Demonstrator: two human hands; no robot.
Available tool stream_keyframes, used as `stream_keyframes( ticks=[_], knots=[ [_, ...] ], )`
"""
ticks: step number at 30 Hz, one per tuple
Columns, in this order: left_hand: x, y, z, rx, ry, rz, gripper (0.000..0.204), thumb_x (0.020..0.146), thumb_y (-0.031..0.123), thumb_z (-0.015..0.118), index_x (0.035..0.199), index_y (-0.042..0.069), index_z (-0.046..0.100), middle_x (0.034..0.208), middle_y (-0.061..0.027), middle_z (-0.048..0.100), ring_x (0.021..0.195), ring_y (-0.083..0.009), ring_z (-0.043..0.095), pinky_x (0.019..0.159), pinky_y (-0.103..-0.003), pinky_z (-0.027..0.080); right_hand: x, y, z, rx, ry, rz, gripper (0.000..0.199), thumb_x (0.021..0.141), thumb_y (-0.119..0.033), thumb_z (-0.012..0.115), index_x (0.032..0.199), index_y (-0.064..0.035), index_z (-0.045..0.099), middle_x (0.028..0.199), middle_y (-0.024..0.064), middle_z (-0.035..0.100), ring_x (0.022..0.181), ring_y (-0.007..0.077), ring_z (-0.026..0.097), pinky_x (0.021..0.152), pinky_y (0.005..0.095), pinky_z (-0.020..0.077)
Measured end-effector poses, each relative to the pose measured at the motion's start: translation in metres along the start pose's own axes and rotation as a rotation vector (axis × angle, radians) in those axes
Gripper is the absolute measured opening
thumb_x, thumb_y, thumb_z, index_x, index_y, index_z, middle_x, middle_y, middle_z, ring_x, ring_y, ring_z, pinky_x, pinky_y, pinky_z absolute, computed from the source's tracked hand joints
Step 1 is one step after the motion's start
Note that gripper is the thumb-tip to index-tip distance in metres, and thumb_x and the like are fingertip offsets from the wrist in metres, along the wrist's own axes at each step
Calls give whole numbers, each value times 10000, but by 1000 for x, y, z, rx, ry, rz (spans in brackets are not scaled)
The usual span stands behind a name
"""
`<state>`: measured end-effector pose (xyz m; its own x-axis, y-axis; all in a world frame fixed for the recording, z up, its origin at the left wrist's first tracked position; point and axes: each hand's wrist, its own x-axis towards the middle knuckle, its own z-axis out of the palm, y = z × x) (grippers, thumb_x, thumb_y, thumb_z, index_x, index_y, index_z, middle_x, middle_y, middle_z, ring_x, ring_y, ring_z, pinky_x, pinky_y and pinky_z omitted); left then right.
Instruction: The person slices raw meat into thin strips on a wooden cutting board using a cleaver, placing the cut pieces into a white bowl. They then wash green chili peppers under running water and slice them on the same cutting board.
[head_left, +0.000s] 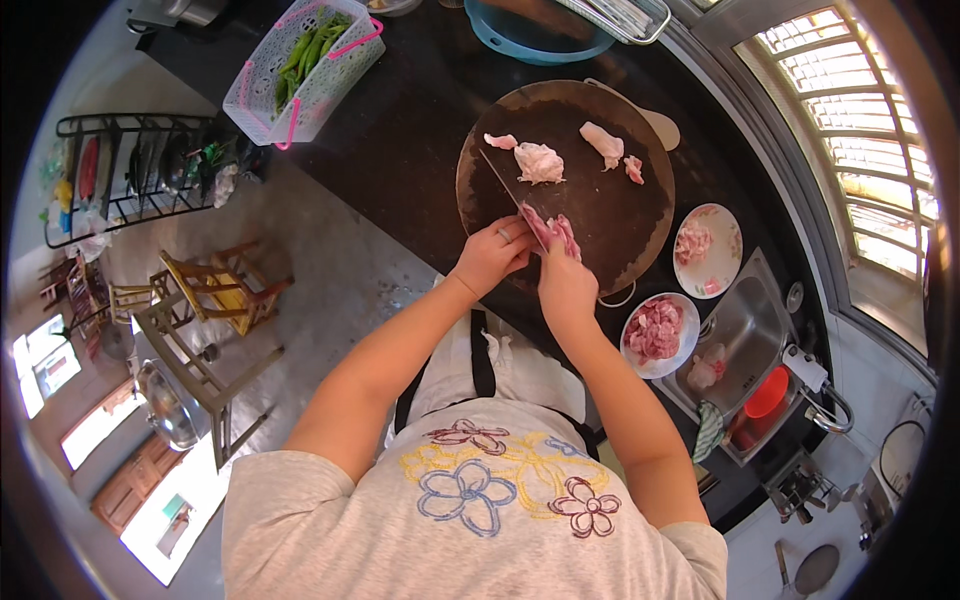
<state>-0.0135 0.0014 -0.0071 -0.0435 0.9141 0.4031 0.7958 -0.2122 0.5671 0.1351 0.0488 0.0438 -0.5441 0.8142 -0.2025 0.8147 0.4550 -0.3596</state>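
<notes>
Left hand (492, 255) grips a cleaver (503, 185); right hand (566, 285) pins raw meat (552, 232) on the round board (620, 215). 2 plates, (655, 330) and (707, 248), hold slices; seemingly 4 pieces (540, 162) remain.

Pink raw meat (553, 232) lies under the knife (503, 185) on the round board (610, 215).

A dark table (400, 150) carries a round wooden board (610, 210), with pieces of raw meat on it. To the board's right, near the sink (740, 340), stand two plates of meat (707, 250) (659, 333), the nearer one just beside the board's edge. At the far side lie a white basket (305, 70) of green pods, a blue bowl (535, 35) and a wire rack (625, 18).
</notes>
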Motion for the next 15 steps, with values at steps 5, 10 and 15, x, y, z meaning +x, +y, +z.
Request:
stream_keyframes(
  ticks=[5, 10, 15],
  knots=[
    [0, 1, 0, 31, -18, -5, 266, 682, 95, 699, 943, 123, 655, 1087, -27, 639, 1025, -238, 617, 794, -332, 552, 11, 2, 10, 32, 81, -45, 138, 890, -144, 549, 967, -38, 507, 679, 174, 652, 601, 359, 660, 553, 456, 531],
    [-1, 0, 0, -3, 8, -11, 264, 681, 90, 700, 936, 130, 647, 1075, -13, 636, 1031, -232, 616, 793, -332, 552, -28, 13, -24, 12, -124, 63, 170, 941, -204, 522, 967, -37, 503, 653, 190, 643, 607, 369, 657, 557, 475, 526],
    [-3, 8, -2, -12, 4, 6, 285, 686, 66, 690, 960, 127, 637, 1089, -16, 625, 1045, -231, 613, 804, -329, 551, 6, 6, -6, 98, 83, -41, 225, 942, -245, 536, 1014, -33, 531, 691, 213, 645, 672, 411, 647, 611, 495, 518]
  ],
)
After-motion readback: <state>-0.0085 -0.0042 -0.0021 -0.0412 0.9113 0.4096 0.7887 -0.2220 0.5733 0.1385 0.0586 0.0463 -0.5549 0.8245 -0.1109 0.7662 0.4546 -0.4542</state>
